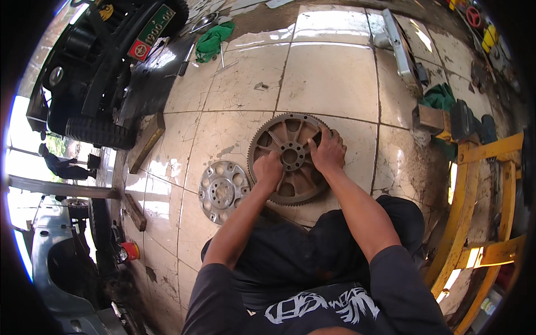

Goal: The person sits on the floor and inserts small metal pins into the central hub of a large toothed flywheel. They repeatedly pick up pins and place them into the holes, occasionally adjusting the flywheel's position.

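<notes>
A large brown flywheel with a toothed rim and a ring of holes round its hub is on the tiled floor in front of my knees. My left hand is closed in a fist against its left side; whatever its fingers hold is hidden. Over the right part of the flywheel, my right hand grips near the rim, thumb apart from the fingers. Beside the flywheel on the left lies a smaller silver metal disc with round holes, close to my left forearm.
Yellow metal frame stands at right. Green cloth and a T-shaped tool lie far left of centre. A small metal piece sits beyond the flywheel. Wooden blocks, a dark vehicle and a red can are at left.
</notes>
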The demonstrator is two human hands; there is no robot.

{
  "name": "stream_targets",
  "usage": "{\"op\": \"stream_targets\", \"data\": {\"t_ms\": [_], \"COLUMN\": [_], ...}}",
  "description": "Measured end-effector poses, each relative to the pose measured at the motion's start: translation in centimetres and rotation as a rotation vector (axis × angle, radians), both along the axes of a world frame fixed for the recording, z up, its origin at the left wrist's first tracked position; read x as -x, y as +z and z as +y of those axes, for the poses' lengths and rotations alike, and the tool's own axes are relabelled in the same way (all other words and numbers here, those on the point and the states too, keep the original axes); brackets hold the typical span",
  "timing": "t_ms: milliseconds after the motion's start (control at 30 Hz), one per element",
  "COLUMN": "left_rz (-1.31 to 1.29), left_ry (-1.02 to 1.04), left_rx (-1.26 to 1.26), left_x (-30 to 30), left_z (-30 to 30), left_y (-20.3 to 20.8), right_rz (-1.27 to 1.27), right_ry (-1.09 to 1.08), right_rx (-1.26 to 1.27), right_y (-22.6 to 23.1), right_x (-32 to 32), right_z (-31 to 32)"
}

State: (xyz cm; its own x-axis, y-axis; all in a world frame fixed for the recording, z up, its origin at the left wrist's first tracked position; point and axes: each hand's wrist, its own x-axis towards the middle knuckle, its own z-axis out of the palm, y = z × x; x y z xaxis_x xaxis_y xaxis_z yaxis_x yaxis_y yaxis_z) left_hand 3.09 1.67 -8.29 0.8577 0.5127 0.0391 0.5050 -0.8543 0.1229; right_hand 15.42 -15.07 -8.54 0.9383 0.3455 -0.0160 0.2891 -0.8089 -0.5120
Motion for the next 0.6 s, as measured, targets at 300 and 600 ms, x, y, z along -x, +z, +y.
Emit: {"op": "stream_targets", "data": {"t_ms": [300, 600], "left_rz": [0.183, 0.190], "left_ry": [-0.858, -0.076], "left_rx": [-0.162, -0.241], "left_x": [-1.8, -0.6], "left_z": [6.9, -1.4], "left_y": [4.1, 0.9], "right_rz": [0.005, -0.003], "right_ry": [-0.016, -0.041], "right_rx": [-0.064, -0.037], "right_y": [0.1, -0.1], "right_x": [0.1, -0.1], "right_z": [0.1, -0.4]}}
